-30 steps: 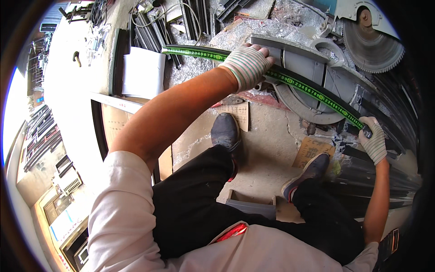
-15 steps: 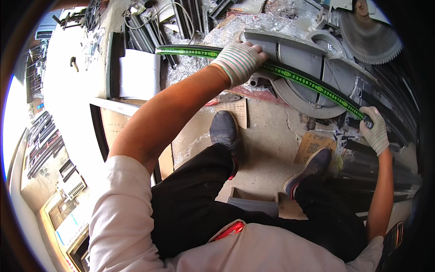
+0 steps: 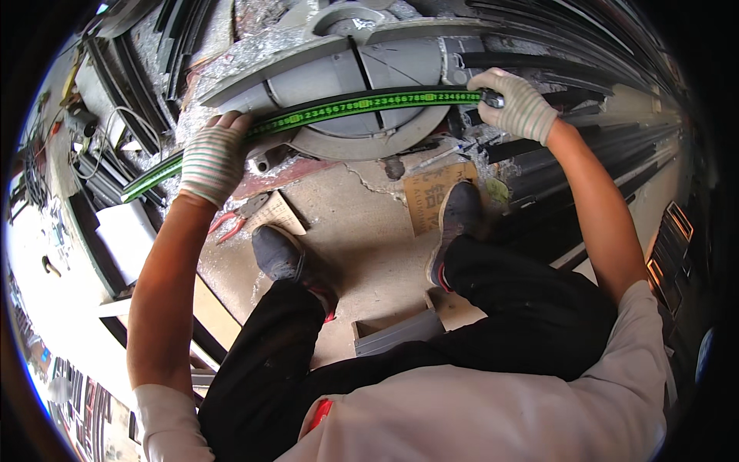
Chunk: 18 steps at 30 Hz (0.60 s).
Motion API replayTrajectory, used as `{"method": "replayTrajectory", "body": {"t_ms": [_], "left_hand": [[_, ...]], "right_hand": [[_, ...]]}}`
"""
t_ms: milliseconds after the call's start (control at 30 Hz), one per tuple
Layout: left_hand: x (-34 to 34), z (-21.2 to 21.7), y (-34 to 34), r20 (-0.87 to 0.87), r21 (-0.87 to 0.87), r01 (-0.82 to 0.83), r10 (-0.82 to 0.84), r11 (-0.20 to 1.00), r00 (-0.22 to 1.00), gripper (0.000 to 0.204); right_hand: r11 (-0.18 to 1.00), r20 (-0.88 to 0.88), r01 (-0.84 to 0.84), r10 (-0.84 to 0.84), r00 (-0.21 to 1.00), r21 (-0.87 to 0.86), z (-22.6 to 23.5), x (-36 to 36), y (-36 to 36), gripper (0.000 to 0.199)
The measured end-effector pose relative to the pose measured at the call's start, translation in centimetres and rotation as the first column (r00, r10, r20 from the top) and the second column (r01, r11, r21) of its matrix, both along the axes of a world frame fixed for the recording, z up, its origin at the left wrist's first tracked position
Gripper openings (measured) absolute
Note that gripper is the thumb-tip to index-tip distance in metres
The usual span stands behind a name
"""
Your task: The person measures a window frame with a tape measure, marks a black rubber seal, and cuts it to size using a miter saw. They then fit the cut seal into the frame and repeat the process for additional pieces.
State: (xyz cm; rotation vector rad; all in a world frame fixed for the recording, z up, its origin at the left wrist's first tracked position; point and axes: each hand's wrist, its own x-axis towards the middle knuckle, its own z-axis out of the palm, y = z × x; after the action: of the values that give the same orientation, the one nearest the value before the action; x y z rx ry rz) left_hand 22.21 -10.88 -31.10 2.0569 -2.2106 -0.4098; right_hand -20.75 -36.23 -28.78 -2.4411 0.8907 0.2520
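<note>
Two gloved hands stretch green tape measure (image 3: 362, 104) along saw table (image 3: 400, 69) front edge: left hand (image 3: 215, 158) fingers pinning it, right hand (image 3: 516, 104) clamped on its end; concrete floor (image 3: 362, 215) open below.

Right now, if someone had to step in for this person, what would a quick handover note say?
Left hand: gloved, pressing the green tape measure down near the left edge of the grey saw table.
Right hand: gloved, pinching the tape's far end at the table's right side, by the dark metal profiles.
Done: tape is stretched across the round table, markings facing up.
Left: the reading itself; nothing shows a mark made yet.
Nearby: red-handled pliers on the floor beside the left foot.
</note>
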Motion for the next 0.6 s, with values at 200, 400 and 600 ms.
{"method": "replayTrajectory", "body": {"t_ms": [200, 400, 600], "left_hand": [[-0.1, -0.1, 0.1, -0.002, 0.010, -0.024, 0.024, 1.000, 1.000, 0.043], [-0.2, -0.2, 0.1, -0.025, 0.012, -0.033, 0.033, 0.999, 0.999, 0.041], [0.2, -0.6, 0.3, 0.000, 0.013, -0.014, 0.014, 1.000, 1.000, 0.044]], "right_hand": [[0.998, -0.013, 0.055, -0.055, 0.998, -0.011, -0.5, -0.1, 0.1, 0.035], [0.995, -0.069, 0.084, -0.088, 0.994, -0.050, -1.1, 0.3, 0.2, 0.039], [0.992, -0.142, 0.117, -0.121, 0.982, -0.038, -0.8, 1.2, 0.0, 0.047]]}}
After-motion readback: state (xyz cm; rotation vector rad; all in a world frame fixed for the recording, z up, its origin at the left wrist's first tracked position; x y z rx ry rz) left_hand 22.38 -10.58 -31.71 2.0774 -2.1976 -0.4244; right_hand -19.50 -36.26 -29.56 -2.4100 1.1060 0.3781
